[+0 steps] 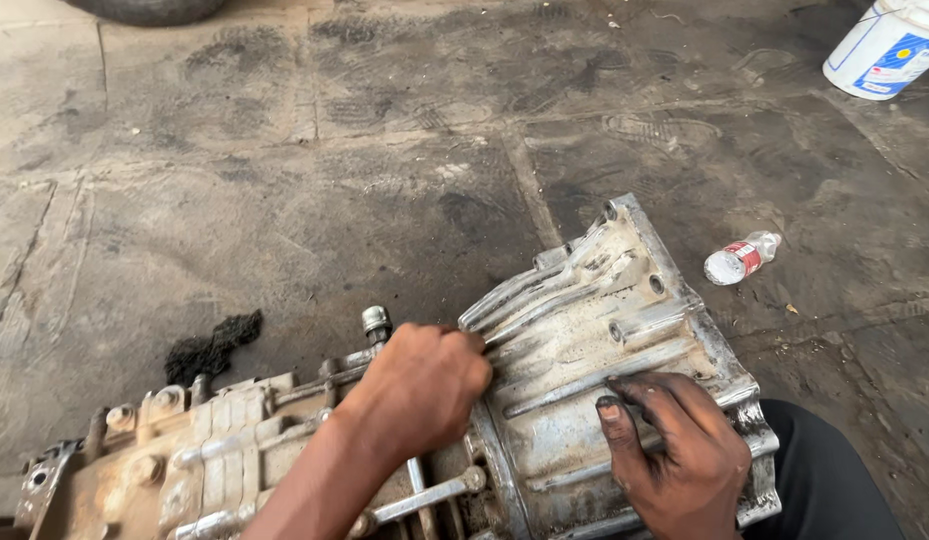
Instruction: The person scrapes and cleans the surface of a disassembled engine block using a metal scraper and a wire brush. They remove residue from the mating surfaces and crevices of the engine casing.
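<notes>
Grime and rust cover the gearbox casing [184,460] at near left, lying on the stained concrete floor [284,200] with a black oily rag [212,345] just beyond it. It runs right into the ribbed aluminium bell housing [604,330], which rests against your knee. Judge it heavy, rigid and greasy; the ribs and the flange rim offer the surest hold. Your left hand [419,385] is curled nearly closed at the joint between the two castings; whether it grips anything I cannot tell. Your right hand [674,450] lies spread open, flat on the housing. Farther right lie a small plastic bottle [741,258] and, far right, a white bucket [889,45]
</notes>
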